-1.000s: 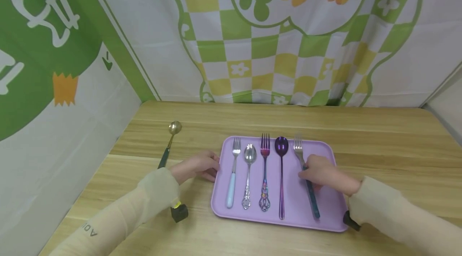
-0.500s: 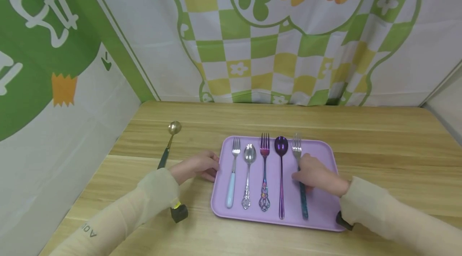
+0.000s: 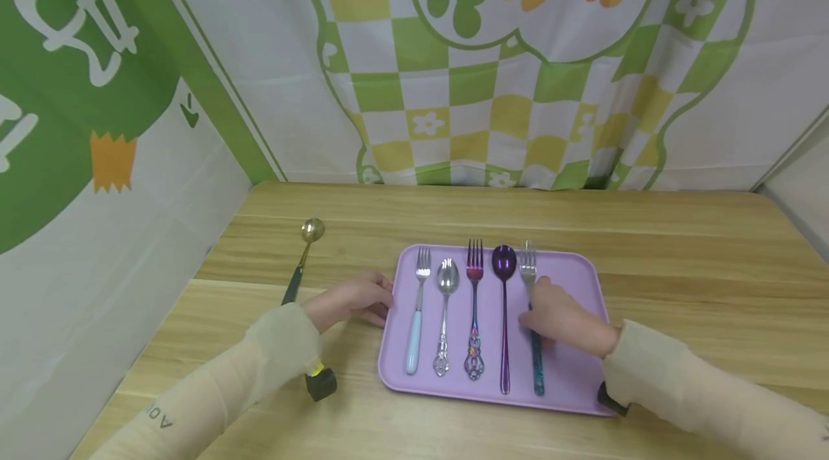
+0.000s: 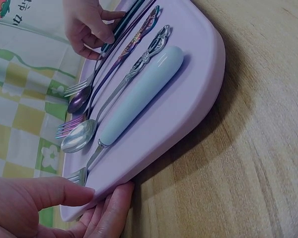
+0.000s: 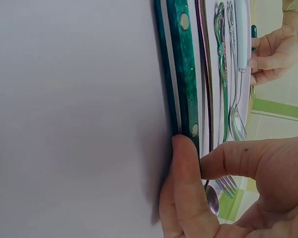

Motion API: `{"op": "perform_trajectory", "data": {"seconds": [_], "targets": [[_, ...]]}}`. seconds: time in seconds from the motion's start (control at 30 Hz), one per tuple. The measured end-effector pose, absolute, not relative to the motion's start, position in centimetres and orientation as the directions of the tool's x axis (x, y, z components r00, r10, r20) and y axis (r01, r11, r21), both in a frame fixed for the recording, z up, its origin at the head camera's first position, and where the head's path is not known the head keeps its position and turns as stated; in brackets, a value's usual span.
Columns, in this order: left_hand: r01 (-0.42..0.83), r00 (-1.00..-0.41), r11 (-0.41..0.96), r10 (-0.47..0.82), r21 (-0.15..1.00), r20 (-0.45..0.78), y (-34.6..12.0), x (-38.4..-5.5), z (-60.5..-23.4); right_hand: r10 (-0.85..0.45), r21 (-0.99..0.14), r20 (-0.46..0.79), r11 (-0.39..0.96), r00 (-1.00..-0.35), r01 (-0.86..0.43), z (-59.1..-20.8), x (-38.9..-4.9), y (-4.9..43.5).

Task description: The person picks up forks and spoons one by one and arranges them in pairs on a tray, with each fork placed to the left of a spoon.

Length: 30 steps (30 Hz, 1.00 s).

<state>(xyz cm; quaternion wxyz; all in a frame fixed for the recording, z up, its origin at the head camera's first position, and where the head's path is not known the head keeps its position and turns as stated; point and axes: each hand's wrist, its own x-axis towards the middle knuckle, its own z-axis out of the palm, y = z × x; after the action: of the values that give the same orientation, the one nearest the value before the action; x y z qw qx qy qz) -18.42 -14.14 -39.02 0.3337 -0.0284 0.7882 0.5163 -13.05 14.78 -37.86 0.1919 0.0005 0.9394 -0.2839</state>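
Observation:
My right hand [image 3: 562, 314] pinches a fork with a dark green handle [image 5: 186, 64] between thumb and fingers, above the right part of the lilac tray [image 3: 576, 381]. Its silver tines [image 3: 528, 258] point to the far edge. Left of it on the tray lie a purple spoon [image 3: 504, 262], a rainbow-coloured fork [image 3: 475, 273], a silver spoon [image 3: 447, 276] with an ornate handle, and a fork with a pale blue handle [image 4: 144, 94]. At the tray's left rim, my left hand [image 3: 356, 298] grips the edge, thumb on the rim and fingers against its outer side.
A gold ladle-like spoon with a dark green handle [image 3: 293, 286] lies on the wooden table [image 3: 699, 265], left of the tray and partly behind my left sleeve. A checked cloth [image 3: 479, 100] hangs along the table's far side.
My right hand has moved left with the green-handled fork, which has swung from slanted to nearly parallel with the purple spoon. The left hand has stayed at the tray's rim.

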Motion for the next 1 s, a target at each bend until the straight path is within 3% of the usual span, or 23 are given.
{"op": "perform_trajectory", "data": {"seconds": [0.7, 1.0], "targets": [[-0.387, -0.779, 0.476, 0.289, 0.790, -0.556, -14.1, -18.4, -39.1, -0.107, -0.498, -0.381, 0.860, -0.918, 0.106, -37.7, -12.9, 15.0], [-0.396, -0.775, 0.475, 0.288, 0.786, -0.563, -14.1, -18.4, -38.9, -0.150, -0.389, -0.375, 0.921, -0.915, 0.008, -36.3, -12.8, 16.9]]}}
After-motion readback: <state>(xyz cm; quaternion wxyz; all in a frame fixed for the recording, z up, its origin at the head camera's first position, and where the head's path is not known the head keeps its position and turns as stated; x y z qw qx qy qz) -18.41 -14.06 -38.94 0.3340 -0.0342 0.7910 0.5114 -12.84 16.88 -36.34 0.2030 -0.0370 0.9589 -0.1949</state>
